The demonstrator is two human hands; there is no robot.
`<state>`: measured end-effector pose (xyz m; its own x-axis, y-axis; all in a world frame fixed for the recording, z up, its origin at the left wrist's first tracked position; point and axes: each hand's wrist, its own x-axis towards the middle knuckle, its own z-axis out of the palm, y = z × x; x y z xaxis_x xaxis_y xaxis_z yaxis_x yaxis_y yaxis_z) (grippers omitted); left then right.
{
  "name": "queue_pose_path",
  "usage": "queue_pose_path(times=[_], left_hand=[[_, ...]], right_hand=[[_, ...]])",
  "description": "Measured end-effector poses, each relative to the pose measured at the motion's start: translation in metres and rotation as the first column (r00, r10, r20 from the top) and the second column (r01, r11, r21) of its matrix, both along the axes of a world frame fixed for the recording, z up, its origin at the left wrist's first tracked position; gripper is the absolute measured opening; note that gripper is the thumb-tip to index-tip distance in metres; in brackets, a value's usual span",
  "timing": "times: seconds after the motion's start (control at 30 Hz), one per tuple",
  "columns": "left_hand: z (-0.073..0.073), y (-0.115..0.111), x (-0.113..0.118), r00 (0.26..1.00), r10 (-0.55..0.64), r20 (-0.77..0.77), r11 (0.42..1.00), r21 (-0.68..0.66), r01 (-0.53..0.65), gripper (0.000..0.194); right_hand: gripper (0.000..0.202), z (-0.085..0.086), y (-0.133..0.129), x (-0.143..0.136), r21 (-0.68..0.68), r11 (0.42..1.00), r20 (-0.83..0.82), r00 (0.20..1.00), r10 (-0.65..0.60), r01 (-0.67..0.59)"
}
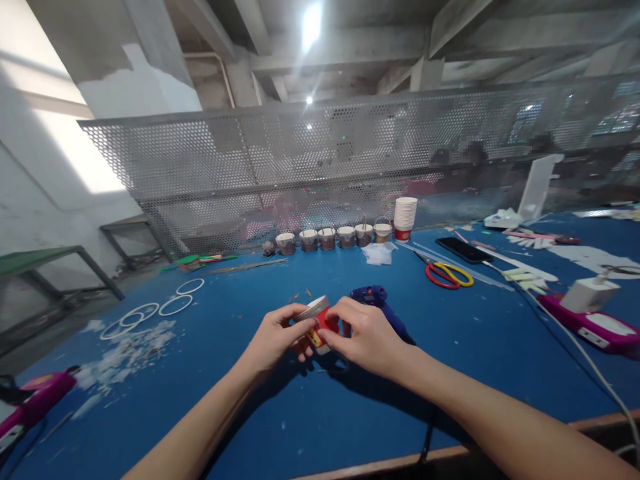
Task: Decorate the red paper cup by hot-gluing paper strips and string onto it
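Between my hands, a little above the blue table (240, 400), a red paper cup (327, 319) with a pale rim is held tilted. My left hand (280, 333) grips it from the left, thumb across its side and fingers behind it. On the other side, my right hand (363, 333) pinches the cup's red wall with thumb and bent fingers; the fingertips are partly hidden. Just beyond my right hand lies a blue glue gun (373, 297), partly covered by the hand. A few small orange scraps (308, 292) are scattered behind the cup.
A row of several coated cups (346, 237) and a stack of paper cups (405, 217) stand along the back. Scissors (450, 273) and a phone (464, 250) lie right. White rings (175, 305) and white scraps lie left. Purple power strips (590, 327) sit at both sides, with trailing cables.
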<state>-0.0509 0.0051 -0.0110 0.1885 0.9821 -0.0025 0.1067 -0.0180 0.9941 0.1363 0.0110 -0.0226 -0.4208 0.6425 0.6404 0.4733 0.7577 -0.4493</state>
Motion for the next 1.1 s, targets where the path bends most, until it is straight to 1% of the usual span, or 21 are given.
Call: queue_pose_path(times=[0.17,0.3,0.37,0.43,0.5,0.6,0.67,0.7,0.77,0.83,0.87,0.9,0.97,1.0,1.03,1.07,1.1], left_hand=[[0.001,-0.003,0.006,0.999,0.032,0.015,0.999,0.025,-0.033,0.025],[-0.002,-0.003,0.007,1.0,0.02,0.008,0.999,0.032,-0.02,0.022],[-0.004,-0.001,0.007,1.0,0.02,0.004,0.999,0.025,-0.02,0.021],[-0.004,0.0,0.007,0.999,0.049,0.019,0.998,0.027,-0.05,0.02],[-0.004,0.002,0.005,0.993,0.103,0.062,0.994,0.037,-0.105,0.02],[-0.002,0.006,0.002,0.97,0.196,0.145,0.978,0.045,-0.204,0.019],[-0.001,0.009,0.0,0.949,0.252,0.191,0.964,0.036,-0.263,0.021],[-0.001,0.011,-0.002,0.939,0.275,0.208,0.957,0.029,-0.287,0.021],[-0.001,0.014,-0.004,0.923,0.305,0.235,0.948,0.014,-0.317,0.022],[-0.002,0.017,-0.006,0.914,0.314,0.258,0.945,0.009,-0.327,0.022],[-0.002,0.018,-0.006,0.91,0.315,0.269,0.944,0.012,-0.33,0.022],[-0.003,0.019,-0.007,0.908,0.314,0.277,0.943,0.016,-0.331,0.022],[-0.004,0.02,-0.007,0.909,0.307,0.283,0.945,0.025,-0.327,0.022],[-0.005,0.02,-0.006,0.91,0.302,0.283,0.946,0.028,-0.322,0.021],[-0.005,0.02,-0.006,0.913,0.295,0.282,0.949,0.029,-0.315,0.021],[-0.006,0.02,-0.006,0.916,0.287,0.281,0.951,0.029,-0.307,0.02],[-0.006,0.02,-0.006,0.919,0.279,0.279,0.954,0.03,-0.299,0.019]], right_hand=[[0.011,-0.003,-0.002,-0.003,0.088,0.996,0.043,0.999,-0.027,0.023],[0.014,-0.009,0.004,-0.004,0.155,0.985,0.081,0.993,-0.086,0.072],[0.016,-0.012,0.007,-0.004,0.155,0.983,0.08,0.991,-0.109,0.095],[0.016,-0.012,0.01,-0.002,0.135,0.985,0.047,0.993,-0.111,0.104],[0.015,-0.007,0.011,0.001,0.124,0.988,-0.019,0.996,-0.092,0.094],[0.013,0.01,0.013,0.012,0.159,0.983,-0.159,0.985,-0.069,0.094],[0.011,0.022,0.016,0.023,0.167,0.975,-0.274,0.957,-0.094,0.144],[0.011,0.027,0.019,0.029,0.15,0.972,-0.33,0.936,-0.121,0.179],[0.015,0.031,0.025,0.042,0.073,0.965,-0.415,0.887,-0.201,0.253],[0.022,0.027,0.03,0.054,-0.041,0.944,-0.441,0.841,-0.312,0.328],[0.028,0.022,0.032,0.059,-0.116,0.923,-0.426,0.821,-0.38,0.367],[0.034,0.016,0.033,0.063,-0.214,0.892,-0.38,0.807,-0.452,0.399],[0.046,0.003,0.034,0.068,-0.437,0.79,-0.208,0.806,-0.554,0.43],[0.048,-0.003,0.034,0.069,-0.528,0.733,-0.116,0.819,-0.562,0.429],[0.046,-0.008,0.034,0.068,-0.592,0.687,-0.042,0.835,-0.549,0.422],[0.04,-0.012,0.034,0.066,-0.629,0.66,0.006,0.851,-0.524,0.411],[0.03,-0.014,0.035,0.064,-0.644,0.653,0.028,0.865,-0.501,0.398]])
